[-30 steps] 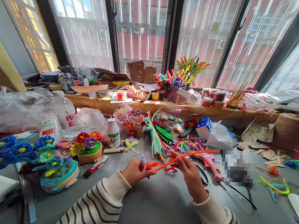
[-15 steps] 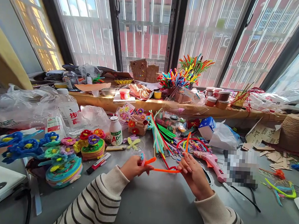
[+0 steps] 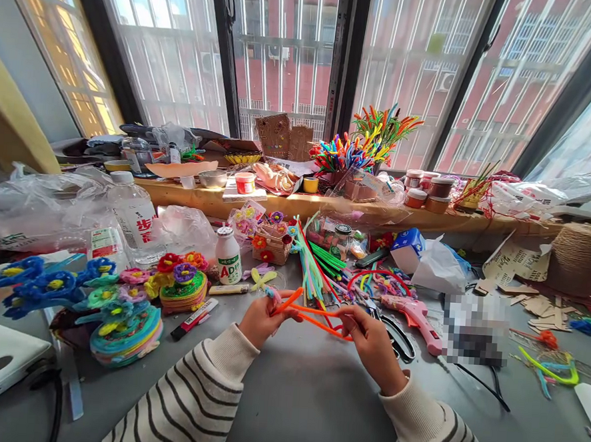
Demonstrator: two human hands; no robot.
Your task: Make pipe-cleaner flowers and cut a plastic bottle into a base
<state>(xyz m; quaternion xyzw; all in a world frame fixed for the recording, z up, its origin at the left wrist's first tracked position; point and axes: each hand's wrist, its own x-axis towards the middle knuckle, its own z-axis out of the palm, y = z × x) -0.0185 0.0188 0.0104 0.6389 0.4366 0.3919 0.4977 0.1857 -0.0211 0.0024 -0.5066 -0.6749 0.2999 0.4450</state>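
An orange pipe cleaner (image 3: 314,314) is folded into a long loop between my two hands above the grey table (image 3: 314,402). My left hand (image 3: 262,318) pinches its left end, beside a small pink and blue piece. My right hand (image 3: 368,339) pinches the bend at the loop's right end. Both hands are closed on it. Striped sleeves cover both forearms.
Coiled pipe-cleaner flowers (image 3: 120,304) lie at the left, near a small white bottle (image 3: 228,257). Bundled pipe cleaners (image 3: 313,262), black scissors (image 3: 393,330) and a pink glue gun (image 3: 414,315) lie just beyond my hands. A twine roll (image 3: 581,258) stands at the far right.
The pipe cleaner's free end, first pointing right and then upright, has been folded back toward my left hand, so it now forms a closed loop. Both hands stayed near the same spot.
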